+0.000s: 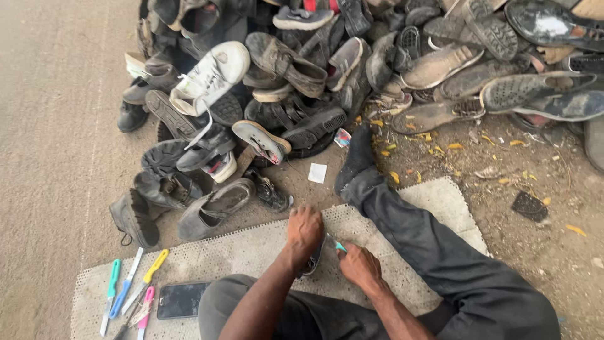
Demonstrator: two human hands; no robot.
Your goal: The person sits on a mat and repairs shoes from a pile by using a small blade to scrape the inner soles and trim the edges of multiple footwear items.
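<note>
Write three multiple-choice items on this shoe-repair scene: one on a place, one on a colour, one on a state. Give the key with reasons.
1. Where does the dark flat phone lie?
A. on the pale perforated mat
B. on the shoe pile
C. on the outstretched leg

2. What colour is the high-top lace-up sneaker on the heap of worn shoes?
A. red
B. white
C. yellow

3. How is the left hand?
A. open, empty
B. gripping a dark shoe
C. out of view

Key: A, mat shows around the phone; B, it is plainly white; B, the hand grips it, while the right hand holds a teal-handled tool.
</note>
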